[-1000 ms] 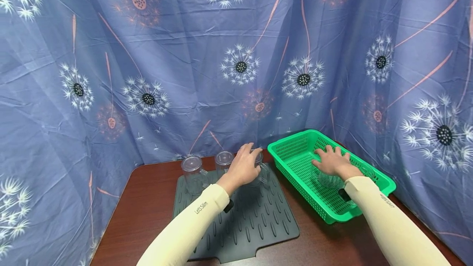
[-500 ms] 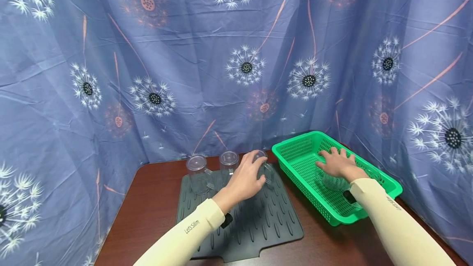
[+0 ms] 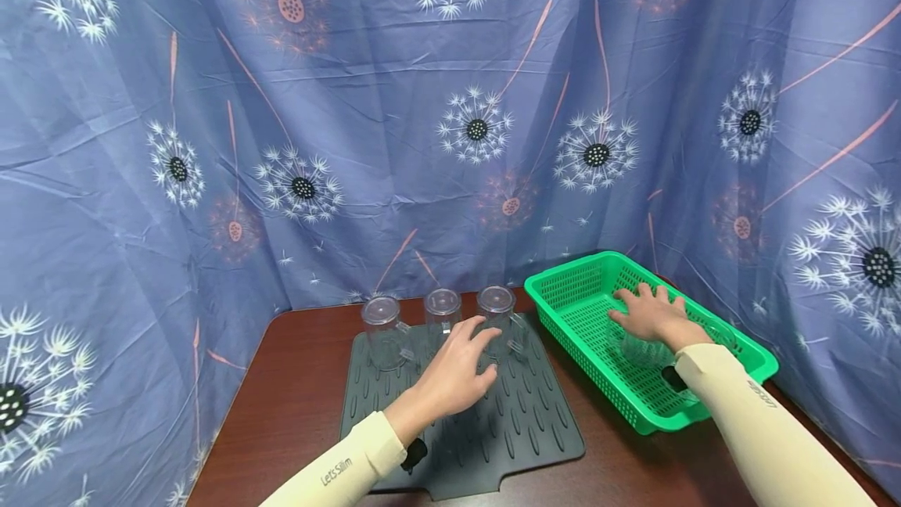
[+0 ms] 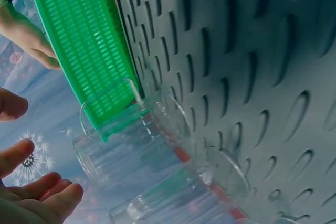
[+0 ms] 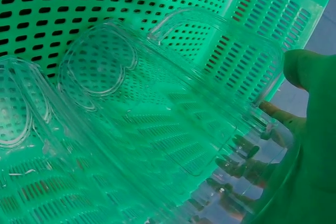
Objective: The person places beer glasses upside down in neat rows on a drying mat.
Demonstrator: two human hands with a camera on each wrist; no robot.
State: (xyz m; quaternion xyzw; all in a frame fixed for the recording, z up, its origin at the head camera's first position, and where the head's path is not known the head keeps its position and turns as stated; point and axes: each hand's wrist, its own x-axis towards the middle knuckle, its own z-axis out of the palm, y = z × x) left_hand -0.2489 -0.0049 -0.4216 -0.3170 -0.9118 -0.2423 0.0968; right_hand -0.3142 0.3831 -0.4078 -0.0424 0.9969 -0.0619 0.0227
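Note:
My left hand (image 3: 454, 370), fingers spread and slightly bent, hovers over the dark drying mat (image 3: 524, 433) and holds nothing. Just beyond it stand three clear glass mugs: the left mug (image 3: 383, 339), the middle mug (image 3: 442, 305) and the right mug (image 3: 497, 303), which appear upside down. In the left wrist view, the fingers are apart from the nearest mug (image 4: 131, 145). Inside the green basket (image 3: 587, 366), my right hand (image 3: 651, 315) grips a clear glass mug (image 5: 157, 98) by one end; its fingers show through the glass.
Another glass mug (image 5: 18, 108) lies beside the gripped one in the basket. The brown table (image 3: 281, 382) extends left of the mat. A blue dandelion-print curtain (image 3: 394, 139) hangs close behind and at both sides.
My left hand has drawn back from the right mug toward the body, leaving it standing on the mat. The right hand stays on the mug in the basket. The head view has shifted slightly left.

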